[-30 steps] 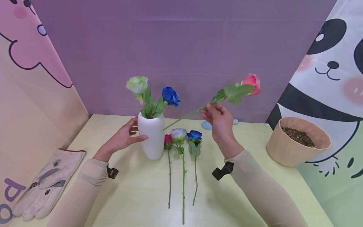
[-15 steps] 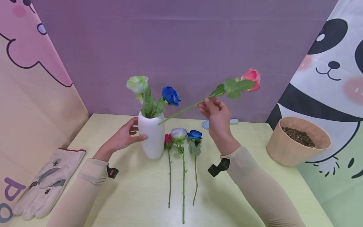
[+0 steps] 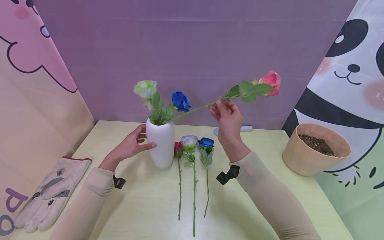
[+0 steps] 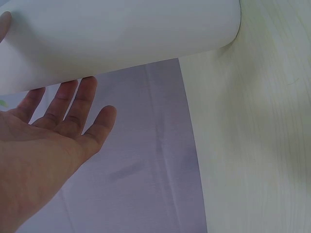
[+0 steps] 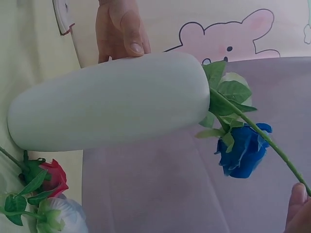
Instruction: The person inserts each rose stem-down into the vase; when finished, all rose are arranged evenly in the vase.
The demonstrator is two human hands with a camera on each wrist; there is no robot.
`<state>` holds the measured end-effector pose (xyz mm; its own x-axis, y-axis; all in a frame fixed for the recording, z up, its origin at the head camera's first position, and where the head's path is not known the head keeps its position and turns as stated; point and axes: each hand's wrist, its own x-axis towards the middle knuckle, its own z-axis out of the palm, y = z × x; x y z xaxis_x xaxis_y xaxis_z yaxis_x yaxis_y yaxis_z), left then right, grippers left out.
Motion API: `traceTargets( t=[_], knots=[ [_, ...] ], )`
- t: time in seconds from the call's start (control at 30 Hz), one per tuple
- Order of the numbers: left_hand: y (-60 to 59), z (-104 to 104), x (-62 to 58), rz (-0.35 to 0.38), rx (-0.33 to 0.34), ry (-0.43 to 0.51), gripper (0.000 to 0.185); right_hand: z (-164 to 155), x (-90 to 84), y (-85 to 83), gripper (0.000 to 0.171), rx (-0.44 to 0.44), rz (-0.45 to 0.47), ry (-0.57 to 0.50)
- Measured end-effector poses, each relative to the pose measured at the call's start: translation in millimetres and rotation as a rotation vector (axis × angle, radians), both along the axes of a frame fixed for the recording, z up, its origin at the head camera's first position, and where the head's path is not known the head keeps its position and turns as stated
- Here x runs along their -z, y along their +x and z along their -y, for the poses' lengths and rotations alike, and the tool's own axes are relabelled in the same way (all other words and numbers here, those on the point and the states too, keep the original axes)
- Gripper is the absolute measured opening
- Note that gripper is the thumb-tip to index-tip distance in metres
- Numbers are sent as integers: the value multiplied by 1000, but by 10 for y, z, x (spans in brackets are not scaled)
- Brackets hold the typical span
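A white vase (image 3: 160, 146) stands upright on the table, bearing a pale green flower (image 3: 145, 89) and a blue rose (image 3: 181, 101). My left hand (image 3: 132, 145) holds the vase from the left, thumb in front and fingertips (image 4: 88, 85) against its far side. With thumb and fingers, my right hand (image 3: 229, 121) pinches the stem of a pink rose (image 3: 271, 83) just below its leaves. That stem slants down to the left, its lower end at the vase's mouth, as the right wrist view shows too. The pink bloom points up and right.
Right of the vase lie a red rose (image 3: 178, 147), a white flower (image 3: 189, 142) and another blue rose (image 3: 206, 143), stems toward me. A work glove (image 3: 54, 196) lies at left. A pot of soil (image 3: 309, 160) stands at right; a small blue tool (image 3: 246, 128) lies behind my right hand.
My right hand has moved left and up with the pink rose. The stem's lower end has gone from in front of the vase up to its mouth. My left hand and the vase stay put.
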<state>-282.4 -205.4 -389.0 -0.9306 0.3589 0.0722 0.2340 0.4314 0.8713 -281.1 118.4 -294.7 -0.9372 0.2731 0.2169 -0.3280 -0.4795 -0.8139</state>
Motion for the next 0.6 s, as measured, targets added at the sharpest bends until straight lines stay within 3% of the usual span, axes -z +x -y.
traceTargets(
  t=[0.6],
  knots=[
    [1, 0, 8, -6, -5, -9, 83, 316, 107, -65, 10, -34, -37, 112]
  ],
)
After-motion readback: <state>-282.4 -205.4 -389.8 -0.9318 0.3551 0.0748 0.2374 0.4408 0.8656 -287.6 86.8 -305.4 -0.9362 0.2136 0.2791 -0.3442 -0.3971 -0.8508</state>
